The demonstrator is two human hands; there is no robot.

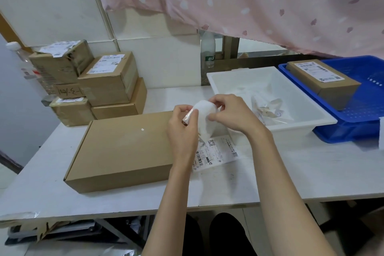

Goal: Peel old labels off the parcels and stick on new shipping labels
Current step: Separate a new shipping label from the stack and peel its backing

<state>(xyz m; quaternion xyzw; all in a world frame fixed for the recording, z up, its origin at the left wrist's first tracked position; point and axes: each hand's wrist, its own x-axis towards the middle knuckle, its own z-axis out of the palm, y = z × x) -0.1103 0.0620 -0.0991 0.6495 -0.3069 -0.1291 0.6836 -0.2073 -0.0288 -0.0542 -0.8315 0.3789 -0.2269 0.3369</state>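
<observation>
Both forearms are bare, with no sleeves, rings or watch, above knees clad in black trousers (224,233).

A flat box (124,149) is laid at the table's (291,172) front-left; stacked parcels (89,83) are set at the back-left corner, a tray (301,110) and basket (363,114) at the right edge, one parcel (324,81) in the basket.
</observation>
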